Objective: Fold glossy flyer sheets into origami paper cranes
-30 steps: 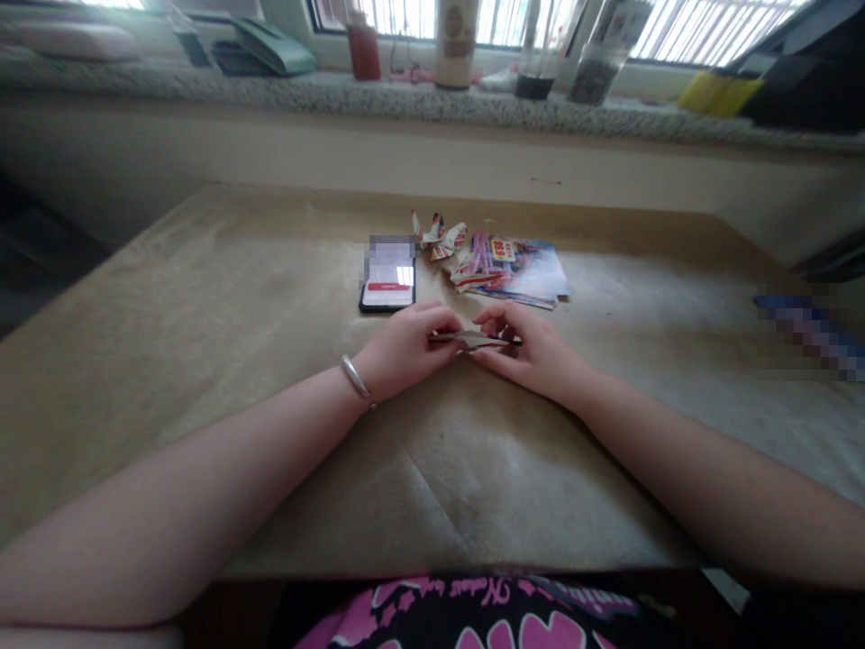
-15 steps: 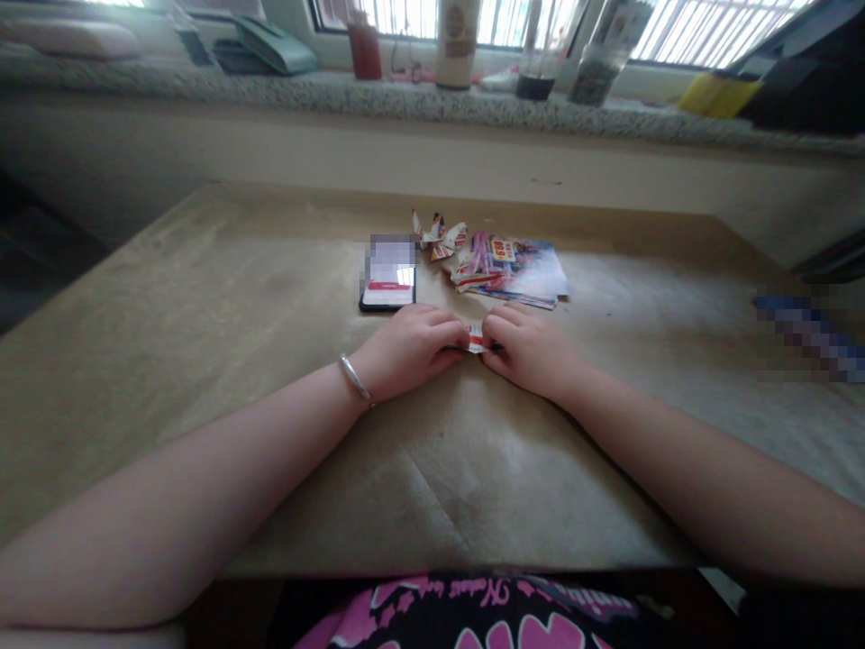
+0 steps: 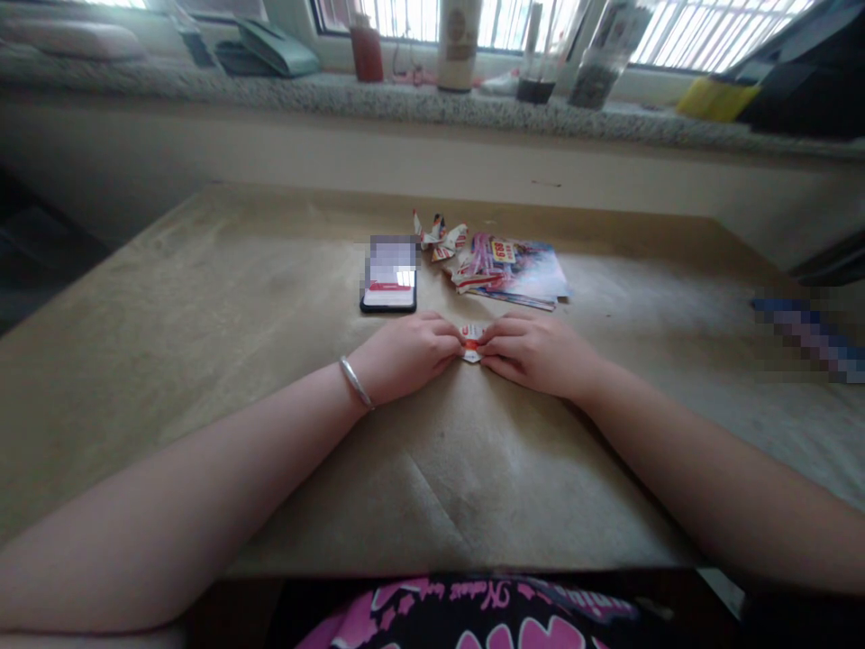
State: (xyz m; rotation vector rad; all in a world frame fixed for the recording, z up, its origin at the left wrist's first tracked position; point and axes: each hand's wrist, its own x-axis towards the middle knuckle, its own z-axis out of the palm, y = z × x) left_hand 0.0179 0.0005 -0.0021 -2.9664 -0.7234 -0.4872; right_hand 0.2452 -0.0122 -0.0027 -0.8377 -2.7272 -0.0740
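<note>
A small folded piece of printed paper (image 3: 471,342), white and red, is pinched between both my hands on the tan table (image 3: 203,297). My left hand (image 3: 409,353), with a silver bangle at its wrist, grips the paper's left side with curled fingers. My right hand (image 3: 533,351) grips the right side, fingers pressed together. Most of the paper is hidden by my fingers.
Just beyond my hands lies a phone (image 3: 390,275), screen lit. To its right are folded paper figures (image 3: 441,239) and a stack of colourful printed sheets (image 3: 517,269). Bottles and jars (image 3: 458,41) line the stone windowsill at the back.
The paper was a longer flat strip held between my hands. My hands have come closer together and the paper now shows as a small folded piece between my fingertips.
</note>
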